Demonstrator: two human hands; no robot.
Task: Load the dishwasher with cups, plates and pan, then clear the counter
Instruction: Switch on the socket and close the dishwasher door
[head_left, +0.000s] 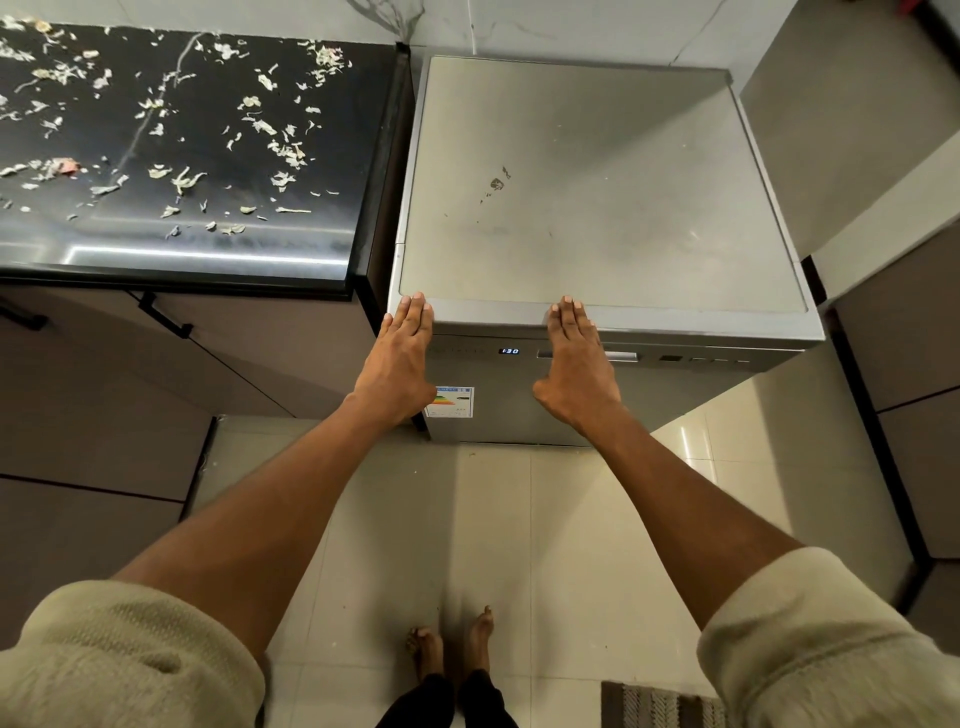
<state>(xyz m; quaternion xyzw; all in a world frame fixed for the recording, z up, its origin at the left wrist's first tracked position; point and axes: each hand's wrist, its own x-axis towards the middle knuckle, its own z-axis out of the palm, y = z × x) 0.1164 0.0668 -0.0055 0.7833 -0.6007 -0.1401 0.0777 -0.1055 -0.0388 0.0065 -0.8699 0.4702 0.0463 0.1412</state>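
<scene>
A grey dishwasher (597, 197) stands in front of me with its door shut and a small display lit on the front panel. My left hand (400, 358) lies flat with straight fingers against the upper left of the door, fingertips at the top edge. My right hand (576, 364) lies flat the same way near the door's handle recess (621, 356). Neither hand holds anything. No cups, plates or pan are in view.
A black counter (171, 244) to the left is strewn with several pale vegetable scraps (176, 176). Brown cabinet fronts (104, 395) sit below it. A grey wall and cabinets (904, 332) stand at the right. A striped mat (660, 706) lies on the pale tiled floor.
</scene>
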